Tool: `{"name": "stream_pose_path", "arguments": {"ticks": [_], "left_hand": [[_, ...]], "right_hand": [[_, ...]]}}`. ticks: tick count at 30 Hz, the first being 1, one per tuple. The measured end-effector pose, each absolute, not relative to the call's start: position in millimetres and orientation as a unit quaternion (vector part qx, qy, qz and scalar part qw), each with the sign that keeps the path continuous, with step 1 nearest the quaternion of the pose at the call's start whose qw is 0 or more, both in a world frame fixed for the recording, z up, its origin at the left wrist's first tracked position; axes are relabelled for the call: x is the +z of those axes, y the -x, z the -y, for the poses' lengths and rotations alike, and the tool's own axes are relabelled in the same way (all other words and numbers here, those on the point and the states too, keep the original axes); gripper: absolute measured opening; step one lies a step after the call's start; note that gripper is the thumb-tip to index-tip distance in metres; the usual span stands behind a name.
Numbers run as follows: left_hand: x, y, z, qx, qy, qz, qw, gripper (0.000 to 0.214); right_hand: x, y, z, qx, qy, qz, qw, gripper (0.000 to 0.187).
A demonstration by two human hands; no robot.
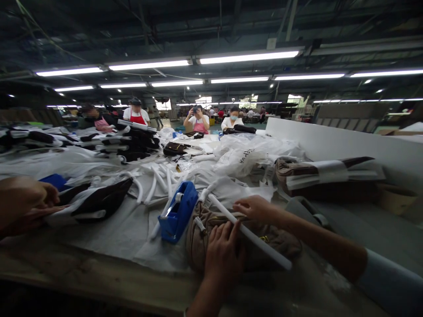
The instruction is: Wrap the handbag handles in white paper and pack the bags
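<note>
A brown fabric bag (198,237) with zips lies at the table's front, with a white foam tube (264,244) slanting across it. My left hand (224,248) presses on the bag's front, its fingers bent over the fabric and its thumb beside the tube. From the right, my right hand (256,208) reaches over the back of the bag, fingers stretched and apart, close to the tube. Whether its fingertips touch the bag I cannot tell. Just left of the bag is a blue tape dispenser (178,213).
At the left edge a co-worker's hands (29,204) are at a black bag (109,198) with white wrapping. Loose white tubes (155,182), plastic bags (244,158) and a stack of black bags (132,145) lie behind. Another wrapped brown bag (317,176) stands right, before a white panel (330,145).
</note>
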State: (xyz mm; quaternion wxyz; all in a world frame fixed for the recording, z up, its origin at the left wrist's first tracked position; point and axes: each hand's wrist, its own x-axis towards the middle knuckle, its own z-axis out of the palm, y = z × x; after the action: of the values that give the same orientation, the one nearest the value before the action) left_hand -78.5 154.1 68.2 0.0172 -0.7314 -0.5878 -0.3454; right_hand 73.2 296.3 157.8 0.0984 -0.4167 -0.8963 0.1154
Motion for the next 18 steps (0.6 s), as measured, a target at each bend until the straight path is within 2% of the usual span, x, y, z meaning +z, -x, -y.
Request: {"name": "stream_pose_path", "arguments": {"ticks": [3, 6, 10, 14, 18], "left_hand": [[67.2, 78.4, -154.4, -0.343, 0.730, 0.591, 0.016, 0.054], [65.8, 78.2, -155.4, -0.343, 0.733, 0.587, 0.020, 0.054], [63.7, 78.1, -156.4, -0.346, 0.734, 0.583, 0.025, 0.056], [65.3, 78.6, -154.8, -0.356, 0.730, 0.584, 0.016, 0.063], [69.9, 78.4, -153.7, -0.365, 0.731, 0.577, 0.007, 0.063]], "right_hand": [[160.0, -73.3, -266.0, 0.234, 0.358, 0.903, 0.041, 0.035], [158.8, -80.4, -248.9, 0.253, 0.324, 0.909, 0.066, 0.046], [149.6, -79.9, -238.5, 0.208, 0.352, 0.907, 0.105, 0.043], [153.0, -75.8, -259.0, 0.172, 0.391, 0.899, 0.100, 0.043], [172.7, -74.7, -312.7, 0.036, 0.470, 0.872, 0.130, 0.043]]}}
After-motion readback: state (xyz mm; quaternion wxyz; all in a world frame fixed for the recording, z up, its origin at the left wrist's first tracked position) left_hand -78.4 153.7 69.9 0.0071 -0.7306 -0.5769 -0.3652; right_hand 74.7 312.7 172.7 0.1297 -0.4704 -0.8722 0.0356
